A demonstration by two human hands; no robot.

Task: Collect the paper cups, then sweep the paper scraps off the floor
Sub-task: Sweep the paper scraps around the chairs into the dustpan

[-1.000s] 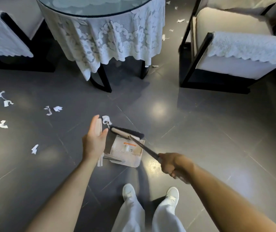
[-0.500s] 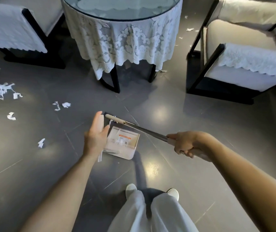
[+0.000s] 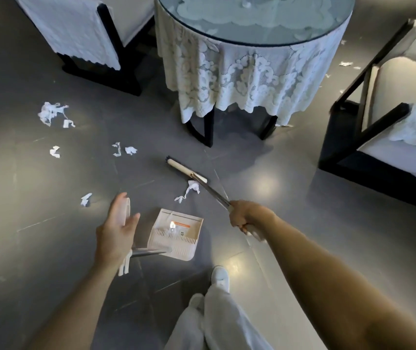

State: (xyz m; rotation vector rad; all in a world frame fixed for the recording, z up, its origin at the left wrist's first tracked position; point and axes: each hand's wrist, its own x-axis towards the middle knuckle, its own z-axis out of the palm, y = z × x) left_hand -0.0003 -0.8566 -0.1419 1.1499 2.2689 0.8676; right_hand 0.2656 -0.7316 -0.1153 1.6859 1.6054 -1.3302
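Note:
A white dustpan (image 3: 176, 234) lies on the dark floor in front of my feet, a small scrap inside it. My left hand (image 3: 114, 232) rests on the dustpan's white upright handle (image 3: 127, 207), fingers straight, thumb spread. My right hand (image 3: 246, 217) grips the metal pole of the broom (image 3: 185, 171). The broom head sits on the floor beyond the pan, just past a torn paper scrap (image 3: 192, 188). More paper scraps (image 3: 50, 113) lie to the left, with others (image 3: 123, 149) nearer the middle. No paper cups are visible.
A round glass table with a lace cloth (image 3: 250, 79) stands ahead on dark legs. A covered armchair (image 3: 85, 34) is at the back left, another armchair (image 3: 391, 127) at the right with small scraps behind it. My white shoe (image 3: 220, 275) is below the pan.
The broom head has moved from the dustpan's mouth forward, to beyond a scrap. My right hand shifted forward along with the pole. My left hand stays on the dustpan handle.

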